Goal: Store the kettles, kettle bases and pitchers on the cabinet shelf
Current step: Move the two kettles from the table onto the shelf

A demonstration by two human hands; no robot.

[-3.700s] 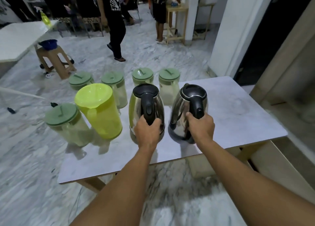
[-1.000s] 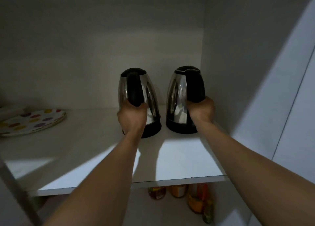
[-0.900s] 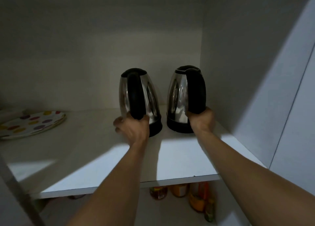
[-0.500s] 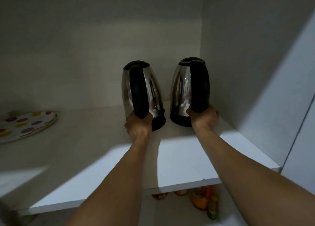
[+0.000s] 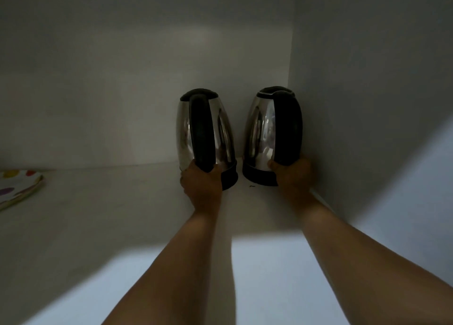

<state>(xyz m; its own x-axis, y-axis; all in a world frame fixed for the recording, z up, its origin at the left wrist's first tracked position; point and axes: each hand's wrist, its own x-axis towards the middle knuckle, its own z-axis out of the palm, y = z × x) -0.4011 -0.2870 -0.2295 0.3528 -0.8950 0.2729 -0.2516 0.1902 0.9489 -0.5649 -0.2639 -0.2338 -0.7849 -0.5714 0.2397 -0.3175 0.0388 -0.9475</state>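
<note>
Two steel kettles with black lids, handles and bottom rims stand upright side by side at the back right of the white cabinet shelf (image 5: 98, 226). My left hand (image 5: 202, 186) grips the lower end of the left kettle's (image 5: 204, 133) handle. My right hand (image 5: 291, 175) holds the bottom of the right kettle's (image 5: 272, 133) handle, close to the cabinet's right wall. Both kettle bottoms rest on the shelf near the back wall. No separate kettle bases or pitchers are in view.
A white plate with coloured dots (image 5: 17, 188) lies at the shelf's far left edge. The cabinet's right side wall (image 5: 367, 103) stands just beside the right kettle. The back wall is right behind both kettles.
Both kettles have been pushed deeper along the shelf toward the back wall, and my hands have slid down to the handle bottoms. The view has moved closer into the cabinet.
</note>
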